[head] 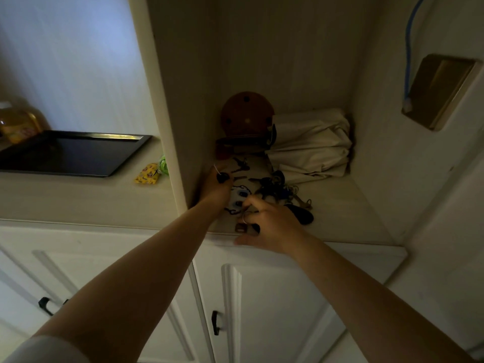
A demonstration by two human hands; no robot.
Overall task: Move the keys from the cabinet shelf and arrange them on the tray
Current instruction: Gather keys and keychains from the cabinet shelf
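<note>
Several keys lie scattered on the cabinet shelf (340, 205): loose keys (239, 165) at the back and a dark bunch of keys (272, 186) to the right. My left hand (216, 188) reaches into the shelf's left side and grips a black-headed key (223, 177). My right hand (267, 222) sits at the shelf's front edge, its fingers closed on a key ring with a brown tag (242, 226). A black oval fob (301, 213) lies just right of that hand. The black tray (73, 153) rests on the counter to the left, outside the cabinet.
A round brown wooden piece (246, 115) and a folded cream cloth (311, 145) fill the shelf's back. A yellow packet (148, 174) and green item lie beside the tray. A yellow bottle (18, 121) stands behind it. White cabinet doors with black handles (215, 322) are below.
</note>
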